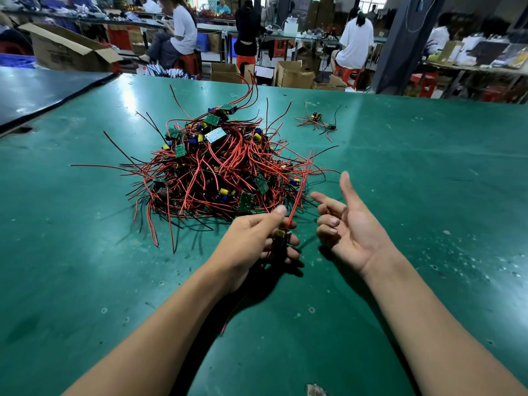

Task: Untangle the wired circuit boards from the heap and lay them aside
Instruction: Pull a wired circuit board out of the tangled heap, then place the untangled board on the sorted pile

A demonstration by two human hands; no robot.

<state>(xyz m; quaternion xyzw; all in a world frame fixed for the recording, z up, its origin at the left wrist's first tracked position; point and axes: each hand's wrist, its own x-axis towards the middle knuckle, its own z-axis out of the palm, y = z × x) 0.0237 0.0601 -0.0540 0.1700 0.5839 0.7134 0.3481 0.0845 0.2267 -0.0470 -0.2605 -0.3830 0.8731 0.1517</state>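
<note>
The left hand [257,238] grips a wired board [281,235] near the heap [217,167]. The right hand [348,227] hovers beside it (palm up, fingers loose).

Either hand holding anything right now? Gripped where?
Left hand grips one wired circuit board by its board end, red wires rising from it. Right hand holds nothing.

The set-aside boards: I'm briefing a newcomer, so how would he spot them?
On the green table, find the big heap of red-wired circuit boards. Beyond it, to the right, lies a small cluster, clear of the heap and far sparser.
</note>
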